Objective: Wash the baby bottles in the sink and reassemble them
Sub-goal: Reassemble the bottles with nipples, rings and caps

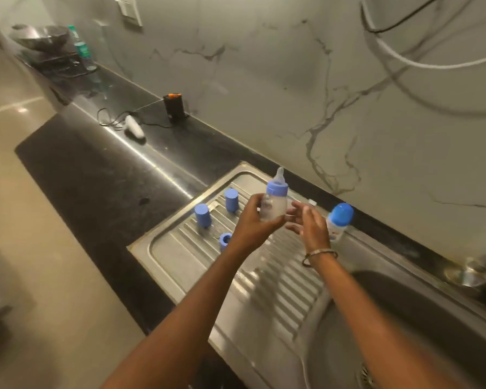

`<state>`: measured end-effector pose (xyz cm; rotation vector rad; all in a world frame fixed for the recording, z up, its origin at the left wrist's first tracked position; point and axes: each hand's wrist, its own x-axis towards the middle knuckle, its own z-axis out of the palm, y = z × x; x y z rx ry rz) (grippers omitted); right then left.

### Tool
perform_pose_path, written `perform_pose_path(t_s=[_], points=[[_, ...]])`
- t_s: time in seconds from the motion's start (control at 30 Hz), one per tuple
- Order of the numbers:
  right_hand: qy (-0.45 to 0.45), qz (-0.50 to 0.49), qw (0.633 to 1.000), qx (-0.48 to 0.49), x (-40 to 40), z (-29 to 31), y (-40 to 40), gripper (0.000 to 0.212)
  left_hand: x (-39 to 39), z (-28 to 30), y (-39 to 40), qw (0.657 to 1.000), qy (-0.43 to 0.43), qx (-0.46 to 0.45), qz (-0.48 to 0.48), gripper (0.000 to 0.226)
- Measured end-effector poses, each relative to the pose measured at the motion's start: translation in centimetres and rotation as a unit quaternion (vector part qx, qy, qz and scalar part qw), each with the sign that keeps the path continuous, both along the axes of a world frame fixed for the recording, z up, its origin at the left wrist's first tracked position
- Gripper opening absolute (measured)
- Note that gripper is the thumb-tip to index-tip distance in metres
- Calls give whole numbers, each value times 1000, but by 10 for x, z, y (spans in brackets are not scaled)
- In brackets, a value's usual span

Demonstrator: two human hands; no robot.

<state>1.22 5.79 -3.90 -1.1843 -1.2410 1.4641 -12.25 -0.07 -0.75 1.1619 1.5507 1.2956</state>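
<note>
**Figure: Handling the nippled bottle above the drainboard**

Lower right of the frame: the dark round sink bowl (404, 318), with the ribbed stainless-steel drainboard (264, 276) beside it. At centre frame, your left hand (253, 220) curls its fingers round the body of a small translucent plastic baby bottle with a blue collar and clear silicone nipple (274, 203), held upright above the drainboard. Your right hand (309, 223) is just beside it, fingers spread and relaxed, holding nothing. Judge the bottle light and rigid, likely wet and slippery; grip the body, or the blue collar for twisting, never the soft nipple, which would deform. Left of centre, three loose blue plastic caps (203, 215) stand on the drainboard; one probably fits this bottle. Right of centre, a second bottle capped with a blue dome (339, 220) stands near the rear edge. Beyond, the black stone counter (110, 169) runs toward the upper left.
</note>
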Motion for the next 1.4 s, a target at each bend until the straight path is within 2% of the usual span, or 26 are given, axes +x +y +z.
perform_pose_path(t_s=[0.07,0.23,0.37,0.43,0.5,0.57,0.77,0.9,1.13,1.27,1.4], points=[[-85,2,996,19,-26,-7,17,22,-25,2,7,999,-6,3,35,53],[-265,140,952,61,-91,-25,54,37,-75,-4,17,995,-17,-12,101,52],[-330,239,906,116,-129,-36,77,59,-96,-16,20,993,-29,-26,113,54],[-346,268,890,128,-141,-41,86,62,-103,-20,23,992,-30,-37,114,54],[-345,280,886,130,-148,-46,90,57,-107,-25,25,992,-28,-41,114,54],[-324,274,898,119,-156,-50,93,53,-112,-30,27,992,-28,-44,117,52],[-328,214,912,119,-153,-52,88,38,-116,-33,27,994,-17,-44,103,50],[-311,179,920,154,-130,-38,83,35,-100,-23,27,996,-8,-28,90,50],[-293,82,921,243,-41,1,59,36,-26,17,28,999,-5,25,31,42],[-235,1,942,240,37,17,28,31,32,32,16,998,-34,35,-30,50],[-202,-54,957,200,120,9,-19,28,95,16,-3,994,-34,15,-103,52]])
